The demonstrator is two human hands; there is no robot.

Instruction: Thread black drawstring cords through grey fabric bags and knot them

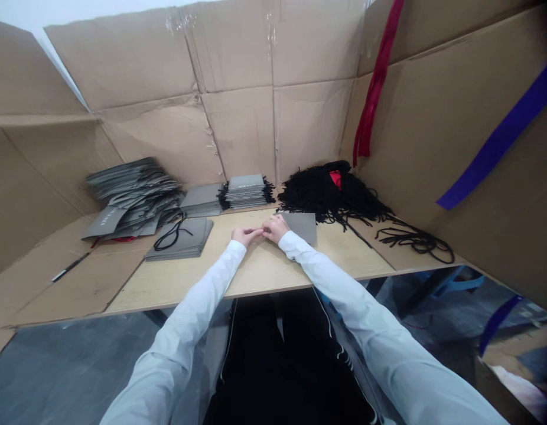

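My left hand (pixel 246 235) and my right hand (pixel 276 228) meet over the middle of the table, fingertips pinched together. Whatever is between their fingers is too small or hidden to make out. A flat grey paper piece, like a folded paper bag (pixel 305 228), lies partly under and behind my right hand. Left of my hands is a low stack of the same grey pieces (pixel 196 239), with a looped black cord (pixel 169 236) on top. Behind stands a neat grey stack (pixel 246 192) with black cord ends sticking out at both sides.
At the back left leans a large pile of grey pieces (pixel 136 192); a pen (pixel 69 268) lies before it. A heap of black cords (pixel 326 192) sits back right, with loose cords (pixel 415 241) beside it. Cardboard walls (pixel 238 130) surround the table. Red (pixel 380 77) and blue (pixel 499 139) ribbons hang right.
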